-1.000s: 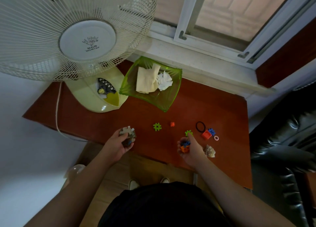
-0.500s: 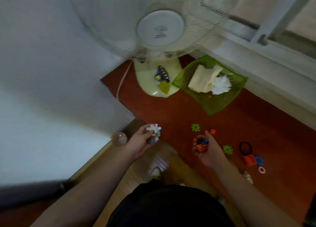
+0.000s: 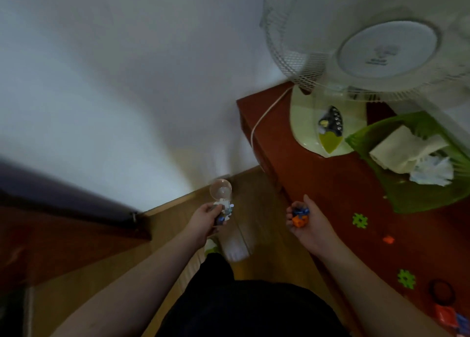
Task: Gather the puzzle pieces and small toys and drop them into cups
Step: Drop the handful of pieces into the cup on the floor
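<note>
Head view, blurred by motion. The table (image 3: 318, 184) is taken as landmark.

The left hand (image 3: 207, 218) is held off the table's left edge, over the wood floor (image 3: 254, 209). Its fingers are curled round a clutch of puzzle pieces (image 3: 225, 209). A clear cup (image 3: 220, 189) is seen just beyond the pieces, close to them; whether it stands on the floor cannot be told.

The right hand (image 3: 309, 222) is held palm up at the table's near-left edge. Its fingers are cupped loosely round small toys (image 3: 300, 216), blue above and orange below.

On the table, right of that hand, two green gear pieces (image 3: 360, 220) are seen lying apart, with an orange block (image 3: 388, 240) between them. A black ring (image 3: 442, 291) and a red brick (image 3: 446, 316) lie at the table's near-right part.

At the table's far side a fan (image 3: 381, 57) is stood, and a green tray (image 3: 417, 199) holding tissue (image 3: 404, 151) sits to its right.
</note>
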The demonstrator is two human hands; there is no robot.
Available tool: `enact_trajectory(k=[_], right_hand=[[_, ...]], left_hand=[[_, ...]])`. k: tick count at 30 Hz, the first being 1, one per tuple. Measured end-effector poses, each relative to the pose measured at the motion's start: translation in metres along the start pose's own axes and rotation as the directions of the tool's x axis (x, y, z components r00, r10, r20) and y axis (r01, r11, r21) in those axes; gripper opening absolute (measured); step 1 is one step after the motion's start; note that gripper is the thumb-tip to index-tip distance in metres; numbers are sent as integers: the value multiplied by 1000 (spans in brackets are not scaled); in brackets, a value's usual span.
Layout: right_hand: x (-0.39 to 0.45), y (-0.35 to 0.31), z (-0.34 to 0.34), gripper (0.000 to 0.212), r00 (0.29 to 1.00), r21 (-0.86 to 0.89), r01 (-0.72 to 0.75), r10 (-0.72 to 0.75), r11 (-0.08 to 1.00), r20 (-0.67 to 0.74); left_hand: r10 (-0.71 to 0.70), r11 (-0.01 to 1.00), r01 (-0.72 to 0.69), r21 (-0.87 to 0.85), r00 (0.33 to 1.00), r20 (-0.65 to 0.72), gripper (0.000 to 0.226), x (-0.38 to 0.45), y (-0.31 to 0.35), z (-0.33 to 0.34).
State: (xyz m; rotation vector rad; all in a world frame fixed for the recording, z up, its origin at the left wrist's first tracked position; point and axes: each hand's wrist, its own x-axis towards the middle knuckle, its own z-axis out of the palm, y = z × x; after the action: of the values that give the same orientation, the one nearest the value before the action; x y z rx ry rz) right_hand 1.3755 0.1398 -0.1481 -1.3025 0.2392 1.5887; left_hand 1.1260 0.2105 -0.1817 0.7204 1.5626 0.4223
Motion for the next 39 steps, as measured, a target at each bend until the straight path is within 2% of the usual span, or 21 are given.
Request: enact_trajectory(k=[5, 12, 16, 20, 23, 28, 34, 39], right_hand=[[30, 15, 57, 37, 999, -133, -45, 46, 990, 4], [66, 41, 149, 37, 998, -202, 11, -23, 979, -58], [81, 46, 172, 35, 996, -167, -6, -10, 986, -94], [99, 45, 177, 32, 994, -146, -13, -3, 989, -111], [122, 43, 175, 32, 993, -134, -51, 37, 990, -111], [162, 52, 174, 32, 989, -124, -63, 46, 990, -137], [220, 67, 165, 34, 986, -128, -86, 66, 988, -155], [273, 83, 159, 35, 993, -101, -106, 101, 989, -61]], left_hand=[[19, 998, -16, 60, 999, -49, 21, 31, 0, -46], [122, 964, -115, 241, 992, -13, 26, 100, 35, -120], [180, 916, -170, 363, 984, 7, 25, 128, 52, -137], [215, 872, -232, 432, 973, 87, 28, 150, 56, -137], [197, 884, -204, 420, 979, 60, 27, 166, 49, -128], [91, 940, -79, 331, 996, -20, 31, 207, 22, -107], [-7, 954, 15, 299, 1000, -26, 25, 262, -11, -85], [-7, 937, 32, 348, 997, -73, 31, 321, -41, -71]])
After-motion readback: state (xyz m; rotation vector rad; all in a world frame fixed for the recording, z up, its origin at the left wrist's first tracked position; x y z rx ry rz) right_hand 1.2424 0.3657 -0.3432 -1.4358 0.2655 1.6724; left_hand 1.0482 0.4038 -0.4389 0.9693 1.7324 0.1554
